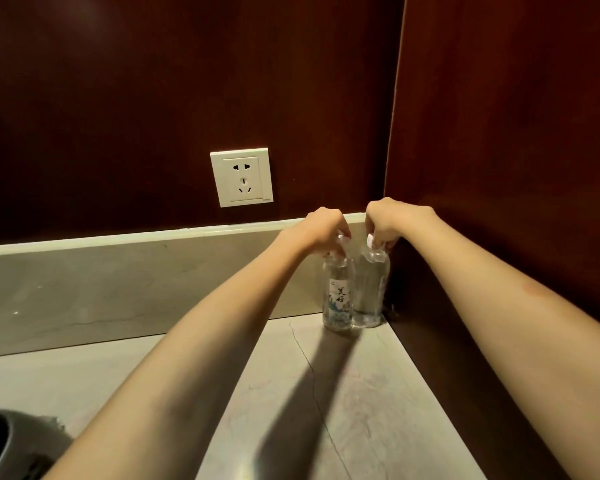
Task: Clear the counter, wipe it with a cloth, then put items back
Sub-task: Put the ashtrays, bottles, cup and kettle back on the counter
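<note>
- Counter (326, 403): pale veined stone with a thin crack running across it, and 2 clear water bottles upright at its far right corner. They stand just beside each other, perhaps touching, tight against the backsplash (118, 271) and the dark wooden side wall (499, 168).
- Left bottle (337, 299) shows a printed label with characters; the right bottle (369, 292) sits closer to the corner, its label turned mostly away.
- Left hand (321, 228) pinches the left bottle at its cap, fingers curled down around the top. Right hand (383, 223) pinches the right bottle's cap the same way. Both bottle bases look planted on the stone.
- Step in hand, as I judge it: either lifting the bottles off to clear the surface or setting them back after wiping. Which of the 2 cannot be told here; no cloth is in view.
- If lifting, the next move calls for a straight upward pull first, since the corner blocks travel right and backward, then a draw toward the person or leftward.
- A cap pinch gives little control over sway, so a full bottle may swing; a lower grip on the body would be steadier.
- Open room lies left and toward the camera, where bare stone stretches wide.
- Further out, a white wall socket (242, 177) sits above the backsplash, and a dark rounded object (11, 441), only partly seen, occupies the near left corner.
</note>
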### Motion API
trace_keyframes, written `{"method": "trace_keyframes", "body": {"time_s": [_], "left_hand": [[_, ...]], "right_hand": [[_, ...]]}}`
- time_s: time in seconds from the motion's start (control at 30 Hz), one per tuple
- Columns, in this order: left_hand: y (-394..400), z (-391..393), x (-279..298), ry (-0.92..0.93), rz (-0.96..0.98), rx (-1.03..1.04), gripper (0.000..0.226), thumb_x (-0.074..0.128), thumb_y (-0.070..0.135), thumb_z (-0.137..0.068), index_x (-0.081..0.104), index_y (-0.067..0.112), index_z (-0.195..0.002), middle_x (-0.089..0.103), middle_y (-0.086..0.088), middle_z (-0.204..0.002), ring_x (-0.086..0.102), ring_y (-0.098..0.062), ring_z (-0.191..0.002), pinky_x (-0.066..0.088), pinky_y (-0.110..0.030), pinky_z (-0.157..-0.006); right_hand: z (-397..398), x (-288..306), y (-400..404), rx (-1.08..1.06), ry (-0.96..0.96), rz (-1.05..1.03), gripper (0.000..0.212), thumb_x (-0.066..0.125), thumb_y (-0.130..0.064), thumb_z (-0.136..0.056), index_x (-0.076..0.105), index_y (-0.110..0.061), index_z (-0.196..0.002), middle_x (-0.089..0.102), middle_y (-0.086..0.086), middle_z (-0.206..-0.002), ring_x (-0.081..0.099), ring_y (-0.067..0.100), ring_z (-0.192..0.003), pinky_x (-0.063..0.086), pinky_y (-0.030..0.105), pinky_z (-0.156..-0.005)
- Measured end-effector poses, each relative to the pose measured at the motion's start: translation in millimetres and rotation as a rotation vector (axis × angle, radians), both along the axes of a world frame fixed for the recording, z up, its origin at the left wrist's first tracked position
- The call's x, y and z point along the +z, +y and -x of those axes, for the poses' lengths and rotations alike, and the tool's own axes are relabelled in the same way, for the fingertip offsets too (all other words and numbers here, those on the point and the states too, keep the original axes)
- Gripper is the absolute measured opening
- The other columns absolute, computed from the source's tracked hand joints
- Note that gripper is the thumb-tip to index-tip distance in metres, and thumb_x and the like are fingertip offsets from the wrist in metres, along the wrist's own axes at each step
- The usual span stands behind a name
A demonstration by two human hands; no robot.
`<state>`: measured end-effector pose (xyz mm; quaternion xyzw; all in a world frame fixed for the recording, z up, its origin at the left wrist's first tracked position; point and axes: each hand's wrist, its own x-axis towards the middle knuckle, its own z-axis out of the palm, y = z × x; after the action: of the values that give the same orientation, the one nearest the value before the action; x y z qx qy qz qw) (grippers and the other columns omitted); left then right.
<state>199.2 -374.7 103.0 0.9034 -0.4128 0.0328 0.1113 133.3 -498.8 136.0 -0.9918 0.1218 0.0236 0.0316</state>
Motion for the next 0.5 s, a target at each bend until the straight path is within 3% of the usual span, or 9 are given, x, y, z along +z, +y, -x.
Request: {"method": "trace_keyframes", "body": {"time_s": [0.1, 0.2, 0.33, 0.5], "left_hand": [[-2, 2, 0, 0.012, 0.02, -0.016, 0.044, 0.077, 0.011, -0.077, 0.065, 0.01, -0.12, 0.065, -0.01, -0.118, 0.055, -0.008, -0.059, 0.046, -0.017, -0.049], [-3, 5, -1, -0.007, 0.012, -0.023, 0.044, 0.074, 0.012, -0.08, 0.063, 0.01, -0.123, 0.063, -0.011, -0.122, 0.057, -0.013, -0.072, 0.047, -0.018, -0.058], [-2, 7, 0, 0.006, 0.013, -0.027, 0.045, 0.074, 0.015, -0.08, 0.062, 0.009, -0.124, 0.063, -0.01, -0.124, 0.061, -0.016, -0.08, 0.05, -0.022, -0.065], [0, 11, -2, -0.033, 0.017, -0.016, 0.045, 0.073, 0.017, -0.081, 0.061, 0.011, -0.124, 0.063, -0.007, -0.125, 0.062, -0.022, -0.106, 0.047, -0.027, -0.08]], "right_hand": [[1, -2, -2, 0.005, -0.03, 0.006, 0.02, 0.074, -0.014, -0.083, 0.059, -0.006, -0.094, 0.065, 0.009, -0.087, 0.071, 0.021, -0.071, 0.06, 0.039, -0.077], [2, -3, -1, -0.008, -0.058, 0.009, 0.024, 0.075, -0.016, -0.082, 0.052, -0.008, -0.082, 0.065, 0.01, -0.09, 0.07, 0.022, -0.071, 0.059, 0.037, -0.075], [7, -7, 4, -0.015, -0.1, 0.024, 0.034, 0.072, -0.014, -0.084, 0.055, -0.003, -0.111, 0.062, 0.015, -0.107, 0.066, 0.029, -0.091, 0.054, 0.034, -0.074], [10, -11, 9, -0.038, -0.139, 0.048, 0.043, 0.071, -0.016, -0.085, 0.054, 0.0, -0.121, 0.06, 0.017, -0.116, 0.06, 0.034, -0.106, 0.046, 0.034, -0.072]]}}
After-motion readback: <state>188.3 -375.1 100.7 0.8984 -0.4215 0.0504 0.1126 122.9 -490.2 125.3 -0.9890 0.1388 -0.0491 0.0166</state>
